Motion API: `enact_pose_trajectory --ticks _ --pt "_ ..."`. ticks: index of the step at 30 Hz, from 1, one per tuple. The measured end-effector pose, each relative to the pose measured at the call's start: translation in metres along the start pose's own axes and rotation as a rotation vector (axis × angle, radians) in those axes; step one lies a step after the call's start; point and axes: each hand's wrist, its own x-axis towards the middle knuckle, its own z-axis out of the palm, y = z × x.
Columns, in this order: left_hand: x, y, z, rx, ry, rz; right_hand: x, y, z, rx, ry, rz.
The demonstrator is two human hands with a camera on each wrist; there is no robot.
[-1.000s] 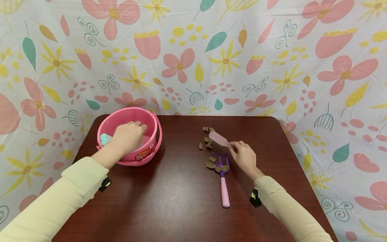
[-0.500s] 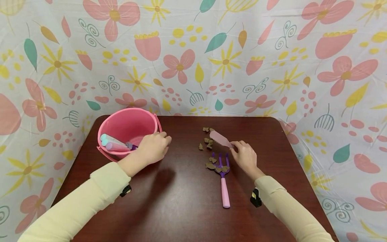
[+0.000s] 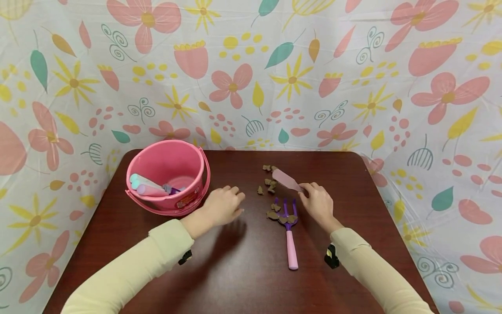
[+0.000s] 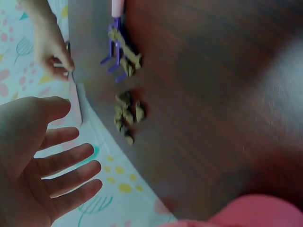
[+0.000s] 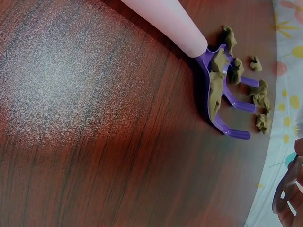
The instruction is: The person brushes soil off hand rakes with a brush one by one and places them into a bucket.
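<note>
The right hand [image 3: 317, 203] pinches the near end of a pale pink scraper [image 3: 286, 179] between thumb and curled fingers. The blade reaches out from the grip, away from the person and toward the left. In the head view its tip overlaps some brown lumps [image 3: 272, 189]; in the left wrist view a gap shows between blade and lumps.

The left hand [image 3: 221, 207] is spread, thumb apart and fingers parted, its palm showing in the left wrist view. It hangs between the bucket and the lumps, nearer the bucket.

Just on the near side of the right hand's scraper lies a purple fork [image 3: 290, 235] with a pink handle pointing back toward the person. More lumps [image 5: 217, 90] sit on its head and between its tines; the loose ones are scattered beyond the tine tips.

The pink bucket [image 3: 168, 157] stands to the left of the left hand, its bail lowered against the outside. Inside, a mint-ended handle [image 3: 135, 179] and a lilac-ended one [image 3: 150, 190] lean on the rim. All this is on a dark reddish-brown table [image 3: 251, 279], with a flower-printed cloth [image 3: 233, 87] behind.
</note>
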Motion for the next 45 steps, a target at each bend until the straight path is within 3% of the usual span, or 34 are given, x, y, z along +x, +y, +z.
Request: enact_pose_trajectory --ticks 9,16,27,33,37,45 --pt "0.006 0.03 0.028 -0.003 -0.039 0.017 -0.002 0.005 0.003 -0.005 0.013 0.011" --pt "0.014 0.055 0.048 -0.006 -0.069 -0.073 -0.002 0.01 0.005 -0.007 0.033 0.014" --pt "0.026 0.099 0.074 -0.081 -0.168 -0.162 -0.003 0.01 0.003 -0.005 0.021 0.028" --pt "0.034 0.118 0.091 -0.089 -0.188 -0.222 -0.002 0.012 0.002 -0.014 0.018 0.022" --pt "0.04 0.129 0.096 -0.116 -0.212 -0.259 -0.001 0.014 -0.001 -0.023 0.021 0.02" --pt "0.044 0.151 0.103 -0.124 -0.325 -0.328 0.0 0.018 -0.002 -0.024 0.013 0.025"
